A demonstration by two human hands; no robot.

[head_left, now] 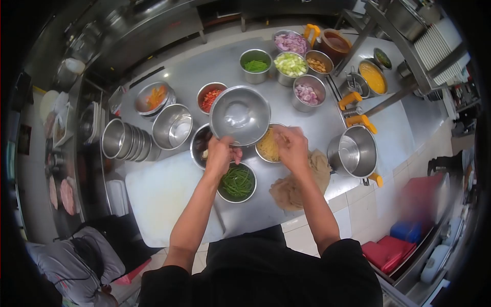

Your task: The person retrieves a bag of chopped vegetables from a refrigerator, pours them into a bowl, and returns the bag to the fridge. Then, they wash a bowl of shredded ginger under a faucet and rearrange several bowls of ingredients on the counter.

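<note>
My left hand (222, 155) grips the lower rim of an empty steel mixing bowl (240, 115), tilted toward me above the table. My right hand (291, 146) is over the right side of a steel bowl of thin yellow strands (267, 146); its fingers are drawn together, and what they hold, if anything, is hidden. Below my left hand stands a bowl of green beans or similar cut green strips (237, 182). Partly behind that hand is a bowl with dark pieces (201, 146). A crumpled brown cloth (302, 184) lies under my right forearm.
A white cutting board (163, 199) lies at front left. Nested steel pots (125, 140) stand behind it. Containers of chopped red pieces (209, 97), chopped onion (308, 94) and pale green pieces (290, 64) stand farther back. An orange-handled pot (353, 152) is at right.
</note>
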